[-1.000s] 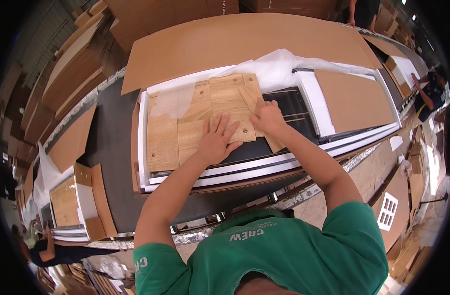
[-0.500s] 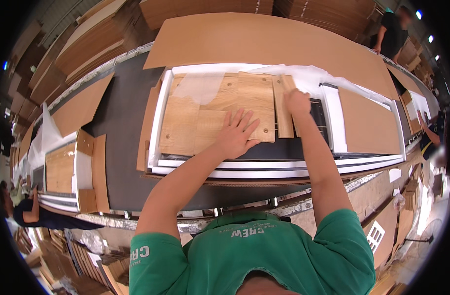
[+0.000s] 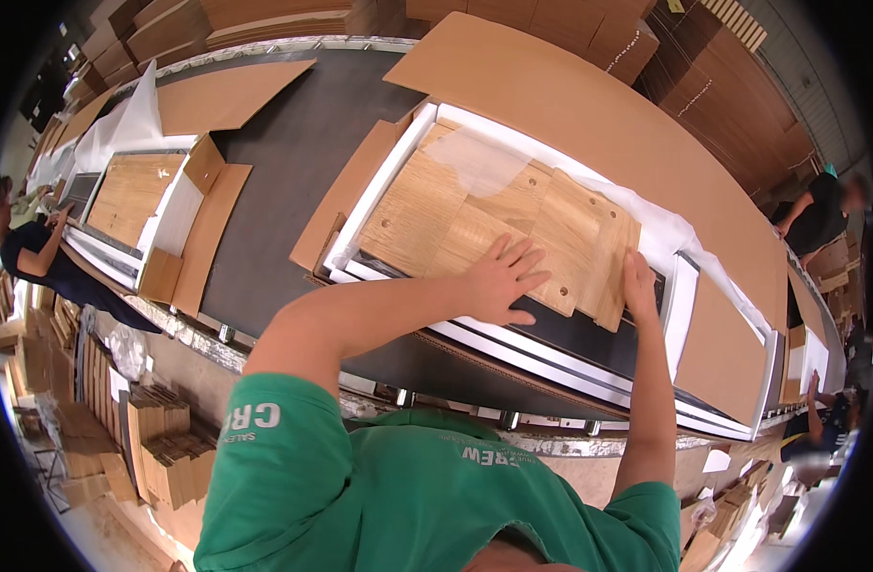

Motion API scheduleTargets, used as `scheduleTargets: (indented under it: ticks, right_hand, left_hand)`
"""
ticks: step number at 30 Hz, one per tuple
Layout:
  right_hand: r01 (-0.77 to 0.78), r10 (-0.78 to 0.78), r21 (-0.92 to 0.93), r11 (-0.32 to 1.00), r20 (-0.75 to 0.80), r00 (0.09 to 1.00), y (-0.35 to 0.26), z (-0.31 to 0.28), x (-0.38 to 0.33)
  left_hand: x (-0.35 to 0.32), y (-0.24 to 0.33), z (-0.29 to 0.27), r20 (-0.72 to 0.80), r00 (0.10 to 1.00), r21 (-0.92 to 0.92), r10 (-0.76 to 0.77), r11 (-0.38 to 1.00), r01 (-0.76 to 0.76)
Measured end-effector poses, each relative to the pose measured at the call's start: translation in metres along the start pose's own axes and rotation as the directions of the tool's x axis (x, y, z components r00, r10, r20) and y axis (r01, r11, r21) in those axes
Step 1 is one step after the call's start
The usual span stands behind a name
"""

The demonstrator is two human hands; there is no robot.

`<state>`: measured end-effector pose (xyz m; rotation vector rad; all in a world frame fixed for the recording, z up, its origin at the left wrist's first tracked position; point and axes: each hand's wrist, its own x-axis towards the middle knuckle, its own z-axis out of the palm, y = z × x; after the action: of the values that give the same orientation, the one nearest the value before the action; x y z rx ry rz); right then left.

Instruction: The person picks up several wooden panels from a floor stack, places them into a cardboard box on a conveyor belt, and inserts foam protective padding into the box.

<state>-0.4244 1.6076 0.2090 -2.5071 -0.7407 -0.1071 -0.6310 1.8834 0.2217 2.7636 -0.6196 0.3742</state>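
Observation:
Pale wood-grain boards (image 3: 412, 210) with small round holes lie inside an open carton, framed by white foam (image 3: 384, 186). My left hand (image 3: 506, 283) rests flat on the boards near their front edge, fingers spread. At the right edge of the rightmost board (image 3: 608, 272), my right hand (image 3: 639, 284) is seen side-on, its fingers stretched along that edge. This board's front corner juts past its neighbour over a dark surface in the carton. A thin translucent sheet (image 3: 479, 164) covers part of the boards at the back.
A large cardboard flap (image 3: 551, 86) spreads behind the carton. A brown cardboard panel (image 3: 722, 343) fills its right end. The carton sits on a dark conveyor belt (image 3: 265, 143). Another open carton (image 3: 184, 224) stands at left beside a co-worker (image 3: 45, 248); other people stand at right.
The view has turned, so the carton appears tilted. The right-hand board now lies against the other boards, and my right hand has moved from its top to its outer edge.

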Motion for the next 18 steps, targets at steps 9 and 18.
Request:
scheduleTargets:
  ticks: [9, 18]
  right_hand:
    - [0.108, -0.156, -0.240, 0.965, -0.189, 0.970, -0.015, 0.035, -0.013]
    - [-0.049, 0.065, -0.357, 0.933, 0.033, 0.997, -0.041, 0.014, -0.006]
  left_hand:
    - [0.008, -0.015, -0.001, 0.125, 0.986, 0.122, -0.112, 0.988, 0.097]
    - [0.045, 0.025, -0.005, 0.099, 0.980, 0.144, -0.172, 0.977, 0.157]
